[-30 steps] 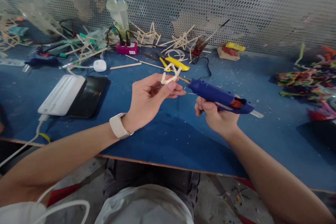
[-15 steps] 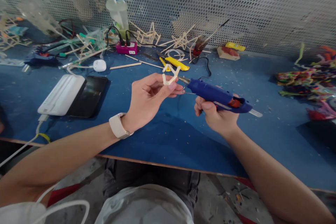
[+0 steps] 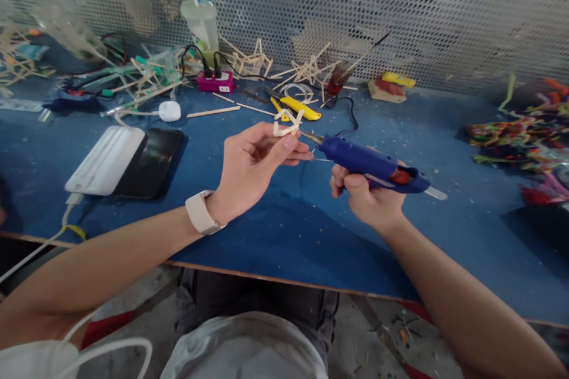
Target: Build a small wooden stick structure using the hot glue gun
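Observation:
My left hand [image 3: 253, 167] pinches a small pale piece made of short sticks [image 3: 288, 124] between thumb and fingertips, held above the blue table [image 3: 284, 231]. A pale watch sits on that wrist. My right hand [image 3: 367, 198] is wrapped round the grip of a blue glue gun [image 3: 371, 163]. Its metal nozzle points left, close to the stick piece and my left fingertips. A clear glue stick juts from the back of the gun.
A black phone [image 3: 149, 163] and a white power bank [image 3: 104, 160] lie at the left. Behind are a pink power strip [image 3: 216, 81], a yellow cutter [image 3: 300, 108], loose wooden sticks, stick models, a plastic cup with a straw [image 3: 201, 21] and a perforated metal wall. Coloured scraps [image 3: 524, 136] pile up right.
The stick piece has turned slightly in my left fingers and lies flatter. The glue gun has stayed nearly still, its nozzle close to the piece.

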`<state>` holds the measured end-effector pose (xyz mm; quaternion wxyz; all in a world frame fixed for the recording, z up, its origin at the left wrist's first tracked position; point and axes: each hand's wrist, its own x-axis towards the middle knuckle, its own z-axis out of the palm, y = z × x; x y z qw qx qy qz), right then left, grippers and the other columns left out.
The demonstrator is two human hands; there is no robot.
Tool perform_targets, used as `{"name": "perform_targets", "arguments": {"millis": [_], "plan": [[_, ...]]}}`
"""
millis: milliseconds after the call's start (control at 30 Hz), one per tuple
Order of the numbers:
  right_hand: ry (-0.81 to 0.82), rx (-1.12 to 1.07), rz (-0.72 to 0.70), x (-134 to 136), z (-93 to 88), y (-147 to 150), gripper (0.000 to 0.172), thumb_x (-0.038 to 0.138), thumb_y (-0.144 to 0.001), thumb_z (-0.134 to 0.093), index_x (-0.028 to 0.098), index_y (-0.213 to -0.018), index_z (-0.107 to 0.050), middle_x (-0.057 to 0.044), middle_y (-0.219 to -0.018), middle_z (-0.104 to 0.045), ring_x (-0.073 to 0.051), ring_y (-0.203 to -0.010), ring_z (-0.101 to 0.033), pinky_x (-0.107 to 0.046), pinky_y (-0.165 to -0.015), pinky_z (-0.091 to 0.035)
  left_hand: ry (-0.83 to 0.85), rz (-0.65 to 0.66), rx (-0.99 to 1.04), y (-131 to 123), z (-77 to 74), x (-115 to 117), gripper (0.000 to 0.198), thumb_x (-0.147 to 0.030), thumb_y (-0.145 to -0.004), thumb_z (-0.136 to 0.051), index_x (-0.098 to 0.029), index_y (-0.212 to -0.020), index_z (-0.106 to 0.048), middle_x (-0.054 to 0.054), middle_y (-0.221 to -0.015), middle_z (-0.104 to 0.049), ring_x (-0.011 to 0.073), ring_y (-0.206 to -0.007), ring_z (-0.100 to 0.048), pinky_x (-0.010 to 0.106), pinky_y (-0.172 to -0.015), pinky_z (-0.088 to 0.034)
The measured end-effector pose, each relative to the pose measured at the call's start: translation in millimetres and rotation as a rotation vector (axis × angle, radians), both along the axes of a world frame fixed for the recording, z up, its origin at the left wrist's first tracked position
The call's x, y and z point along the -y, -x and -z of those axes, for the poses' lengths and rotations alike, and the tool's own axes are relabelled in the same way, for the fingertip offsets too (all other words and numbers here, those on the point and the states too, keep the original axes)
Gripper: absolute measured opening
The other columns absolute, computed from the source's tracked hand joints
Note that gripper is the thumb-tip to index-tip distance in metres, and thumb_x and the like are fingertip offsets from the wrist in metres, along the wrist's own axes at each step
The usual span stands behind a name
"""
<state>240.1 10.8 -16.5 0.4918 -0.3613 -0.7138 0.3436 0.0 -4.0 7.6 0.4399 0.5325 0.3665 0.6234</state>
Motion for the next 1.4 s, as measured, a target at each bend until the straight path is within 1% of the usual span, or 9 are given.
{"name": "perform_targets", "arguments": {"millis": [167, 300, 533, 733, 833, 967, 1067, 1200, 1400], "plan": [[0.005, -0.007, -0.002, 0.1, 0.2, 0.6, 0.057, 0.081, -0.096, -0.077, 0.026, -0.082, -0.075, 0.000, -0.066, -0.067, -0.016, -0.051, -0.065, -0.036, -0.051, -0.053, -0.013, 0.023, 0.034, -0.5, -0.6, 0.3, 0.041, -0.060, -0.097, -0.091, -0.021, -0.105, -0.083, 0.005, -0.094, -0.090, 0.0210, -0.083, -0.090, 0.029, -0.077, -0.078], [0.023, -0.021, -0.003, -0.4, 0.7, 1.5, 0.056, 0.081, -0.096, -0.078, 0.026, -0.082, -0.075, 0.001, -0.067, -0.067, -0.016, -0.051, -0.064, -0.037, -0.050, -0.053, -0.004, 0.021, 0.007, -0.5, -2.3, 0.7, 0.043, -0.062, -0.097, -0.090, -0.021, -0.104, -0.081, 0.006, -0.093, -0.090, 0.0219, -0.082, -0.090, 0.028, -0.073, -0.078], [0.005, -0.005, -0.011, 0.6, -1.5, 2.4, 0.058, 0.082, -0.096, -0.077, 0.026, -0.081, -0.074, 0.001, -0.067, -0.067, -0.016, -0.051, -0.065, -0.037, -0.051, -0.051, -0.055, 0.043, 0.018, 0.4, -2.7, 1.4, 0.035, -0.055, -0.101, -0.088, -0.020, -0.101, -0.079, 0.005, -0.092, -0.089, 0.0185, -0.079, -0.089, 0.024, -0.070, -0.075], [-0.009, 0.029, -0.006, 0.3, 0.2, 0.4, 0.058, 0.081, -0.097, -0.076, 0.026, -0.078, -0.074, -0.001, -0.067, -0.068, -0.018, -0.053, -0.066, -0.038, -0.051, -0.053, -0.068, 0.002, -0.025, 0.3, -3.1, 0.5, 0.041, -0.061, -0.100, -0.087, -0.022, -0.100, -0.076, 0.003, -0.089, -0.088, 0.0179, -0.073, -0.087, 0.025, -0.065, -0.072], [0.000, 0.029, -0.006, 0.4, 0.4, 0.5, 0.057, 0.082, -0.097, -0.076, 0.027, -0.081, -0.075, 0.000, -0.065, -0.068, -0.018, -0.052, -0.066, -0.038, -0.051, -0.053, -0.077, 0.000, -0.018, 0.2, -2.4, -0.5, 0.040, -0.060, -0.100, -0.087, -0.022, -0.102, -0.076, 0.003, -0.089, -0.088, 0.0169, -0.072, -0.086, 0.024, -0.062, -0.070], [0.014, -0.029, -0.016, 0.7, -1.1, 3.8, 0.059, 0.084, -0.094, -0.077, 0.027, -0.080, -0.073, 0.000, -0.071, -0.068, -0.017, -0.050, -0.064, -0.038, -0.049, -0.052, -0.064, -0.006, -0.020, 0.7, -1.5, -1.2, 0.041, -0.061, -0.099, -0.088, -0.022, -0.101, -0.074, 0.003, -0.090, -0.088, 0.0166, -0.072, -0.086, 0.022, -0.061, -0.069], [0.013, -0.073, -0.030, 0.4, -1.9, 6.1, 0.060, 0.084, -0.094, -0.077, 0.026, -0.080, -0.071, 0.000, -0.075, -0.067, -0.015, -0.050, -0.063, -0.036, -0.047, -0.051, -0.054, -0.012, -0.033, 1.0, -2.5, -0.4, 0.041, -0.060, -0.100, -0.087, -0.021, -0.101, -0.075, 0.004, -0.090, -0.088, 0.0169, -0.072, -0.086, 0.022, -0.059, -0.067], [0.003, -0.055, -0.046, 0.2, -1.2, 6.0, 0.056, 0.080, -0.096, -0.079, 0.026, -0.082, -0.072, 0.001, -0.073, -0.067, -0.015, -0.050, -0.065, -0.036, -0.050, -0.051, -0.062, 0.007, -0.019, 0.7, -4.4, 0.9, 0.039, -0.058, -0.102, -0.086, -0.021, -0.099, -0.076, 0.005, -0.092, -0.089, 0.0174, -0.071, -0.086, 0.022, -0.055, -0.066], [0.020, -0.043, -0.026, 0.5, -2.3, 6.8, 0.059, 0.083, -0.094, -0.078, 0.026, -0.081, -0.071, 0.000, -0.075, -0.068, -0.015, -0.050, -0.065, -0.037, -0.049, -0.051, -0.040, 0.023, -0.002, 0.4, -2.0, 0.8, 0.040, -0.059, -0.100, -0.088, -0.020, -0.103, -0.079, 0.006, -0.094, -0.090, 0.0177, -0.071, -0.087, 0.021, -0.054, -0.065]]}}
